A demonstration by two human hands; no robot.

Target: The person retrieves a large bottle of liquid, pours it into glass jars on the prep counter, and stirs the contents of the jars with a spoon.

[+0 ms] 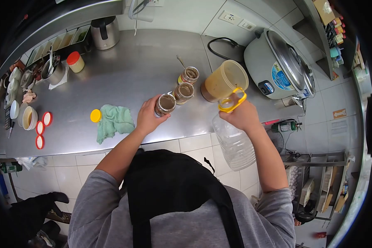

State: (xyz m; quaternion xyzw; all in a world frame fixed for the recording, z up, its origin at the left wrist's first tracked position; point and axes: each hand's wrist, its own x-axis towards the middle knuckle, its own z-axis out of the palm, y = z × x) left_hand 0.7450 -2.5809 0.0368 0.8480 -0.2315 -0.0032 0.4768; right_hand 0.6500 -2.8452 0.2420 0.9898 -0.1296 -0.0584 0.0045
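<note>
My left hand is wrapped round a glass jar with brown contents, at the counter's front part. Two similar open jars, one just behind it and another farther back, stand close by. My right hand grips the yellow handle of a large clear plastic jug, which hangs over the counter's front edge. Right behind the jug's mouth stands a translucent tub with brown contents low inside. A spoon handle shows beside the farthest jar.
On the steel counter lie a green cloth, a yellow lid and red-rimmed lids. A rice cooker stands back right, a kettle back left. Bowls and a red-lidded jar are at left.
</note>
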